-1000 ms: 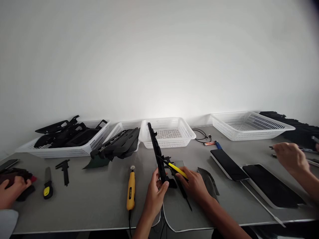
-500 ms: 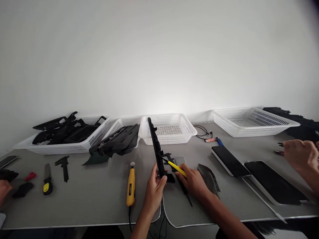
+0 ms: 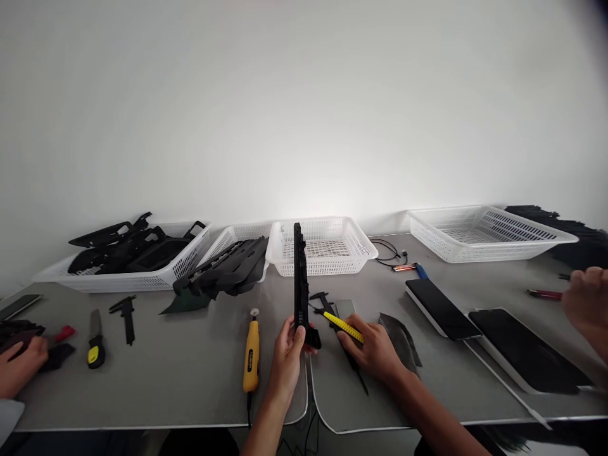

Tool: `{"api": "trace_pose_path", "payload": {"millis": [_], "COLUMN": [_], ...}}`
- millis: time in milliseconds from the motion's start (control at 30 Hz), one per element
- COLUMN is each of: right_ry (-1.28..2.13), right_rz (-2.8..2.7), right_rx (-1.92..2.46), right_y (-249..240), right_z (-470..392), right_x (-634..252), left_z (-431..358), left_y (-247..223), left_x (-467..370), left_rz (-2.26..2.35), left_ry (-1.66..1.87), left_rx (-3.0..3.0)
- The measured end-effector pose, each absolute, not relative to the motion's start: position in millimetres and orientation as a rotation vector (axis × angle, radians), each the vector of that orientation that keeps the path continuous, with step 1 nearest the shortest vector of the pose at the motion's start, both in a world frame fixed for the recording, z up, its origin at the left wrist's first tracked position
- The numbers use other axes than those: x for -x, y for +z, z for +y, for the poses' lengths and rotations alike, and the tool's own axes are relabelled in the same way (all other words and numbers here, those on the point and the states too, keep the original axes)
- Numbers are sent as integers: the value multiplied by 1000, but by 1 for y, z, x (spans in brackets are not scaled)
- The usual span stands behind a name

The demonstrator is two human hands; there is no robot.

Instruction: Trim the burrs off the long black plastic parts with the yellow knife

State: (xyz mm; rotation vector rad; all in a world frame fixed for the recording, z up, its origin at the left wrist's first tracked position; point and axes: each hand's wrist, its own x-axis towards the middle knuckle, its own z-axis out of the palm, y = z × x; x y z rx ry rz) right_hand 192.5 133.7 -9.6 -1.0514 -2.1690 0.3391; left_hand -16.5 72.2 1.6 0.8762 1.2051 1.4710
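Grey surface (image 3: 190, 380), work apparently midway

The left hand (image 3: 286, 351) closes round the lower end of an upright black strip (image 3: 300, 278); at its four o'clock, the right hand (image 3: 375, 348) grips a yellow-handled tool (image 3: 342, 327), tip just beside it. How much remains is unclear.

black strip (image 3: 300, 278) | upright | yellow-handled tool (image 3: 342, 326) | slanted beside it, contact unclear

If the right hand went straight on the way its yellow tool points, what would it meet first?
Most likely the black part in the left hand, which the yellow tool would reach first; depth is unclear in this view.
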Motion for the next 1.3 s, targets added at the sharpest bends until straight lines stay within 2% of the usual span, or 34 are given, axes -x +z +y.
{"api": "trace_pose_path", "payload": {"millis": [600, 767, 1000, 1300], "right_ry": [352, 404, 502, 332], "right_rz": [-2111, -2150, -2157, -2150], "right_rx": [1083, 1061, 976, 1041], "right_y": [-6, -4, 1, -5], "right_z": [134, 138, 135, 141], "right_x": [-192, -191, -194, -187], "left_z": [71, 69, 69, 71], "left_y": [5, 8, 11, 9], "left_x": [17, 18, 16, 16], "left_rz": [1307, 1249, 1310, 1345], "left_ry": [1482, 1550, 1475, 1490], "left_rx": [-837, -782, -891, -914]}}
